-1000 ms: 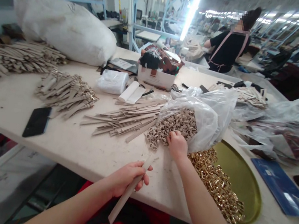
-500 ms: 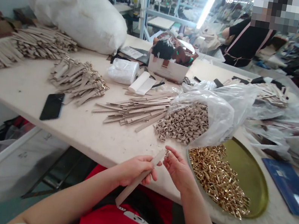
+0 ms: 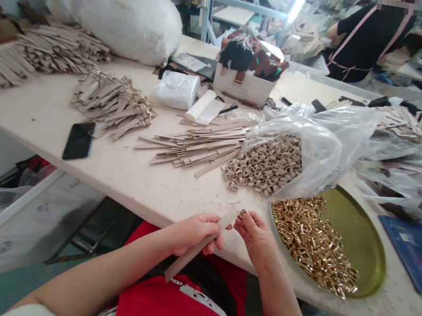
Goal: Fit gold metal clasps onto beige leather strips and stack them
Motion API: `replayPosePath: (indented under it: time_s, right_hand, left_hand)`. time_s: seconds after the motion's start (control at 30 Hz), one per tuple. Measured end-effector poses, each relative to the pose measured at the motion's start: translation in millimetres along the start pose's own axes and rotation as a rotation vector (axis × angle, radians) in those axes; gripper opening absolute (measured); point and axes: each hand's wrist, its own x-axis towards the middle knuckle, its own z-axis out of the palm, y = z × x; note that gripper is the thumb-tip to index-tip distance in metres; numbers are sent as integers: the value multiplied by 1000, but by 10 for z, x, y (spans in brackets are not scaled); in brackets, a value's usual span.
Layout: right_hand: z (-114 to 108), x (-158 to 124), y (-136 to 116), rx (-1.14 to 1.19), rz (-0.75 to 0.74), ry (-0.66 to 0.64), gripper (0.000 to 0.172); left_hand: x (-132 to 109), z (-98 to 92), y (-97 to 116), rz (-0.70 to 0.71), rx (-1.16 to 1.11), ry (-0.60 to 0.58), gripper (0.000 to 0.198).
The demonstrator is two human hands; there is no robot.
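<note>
My left hand point(image 3: 195, 234) is closed round a long beige strap point(image 3: 196, 247) that slants from my lap up to the table edge. My right hand point(image 3: 258, 236) pinches a small beige loop point(image 3: 242, 214) at the strap's upper tip. Just beyond my hands, a clear plastic bag point(image 3: 318, 143) spills a heap of beige loops point(image 3: 264, 164) onto the table. A round gold tray point(image 3: 359, 242) at my right holds a pile of gold metal clips point(image 3: 312, 245). A loose stack of flat beige straps point(image 3: 196, 147) lies left of the loops.
A black phone point(image 3: 78, 139) lies near the front edge. Finished straps with gold hardware point(image 3: 112, 104) and more strap piles point(image 3: 46, 49) lie left. A big white sack point(image 3: 108, 0), a white box point(image 3: 242, 85) and a blue folder point(image 3: 416, 257) are about. A person in black point(image 3: 367, 36) works beyond.
My right hand left the loop heap with a loop and came back to the strap's tip beside my left hand. The view tilted down slightly.
</note>
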Motion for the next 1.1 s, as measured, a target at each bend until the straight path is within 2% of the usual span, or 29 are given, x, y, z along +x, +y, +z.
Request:
replayPosePath:
  time_s: [0.13,0.23,0.37,0.47,0.53,0.77,0.93,1.1]
  right_hand:
    - [-68,0,30,22,22,-16,21]
    - [-77,-4,39,51,14,20,20]
    - [-30,-36,24,90,31,41,27]
    - [-2,-58,40,84,54,23,31]
    - [3,-58,70,78,49,32,31]
    - [0,-54,169,-20,9,37,30]
    - [-45,-54,180,-97,-35,-8,34]
    - [-23,-34,212,70,34,128,23]
  left_hand:
    - [32,2,-31,-25,30,5,27]
    - [62,-1,-48,-4,97,44,33]
    - [144,-59,-68,111,377,181,41]
    - [204,-123,-96,187,606,266,29]
    - [224,-148,-120,175,656,289,26]
    - [239,-126,-168,121,663,307,23]
    - [256,-124,-198,75,620,296,21]
    - [241,-96,-221,-5,489,267,21]
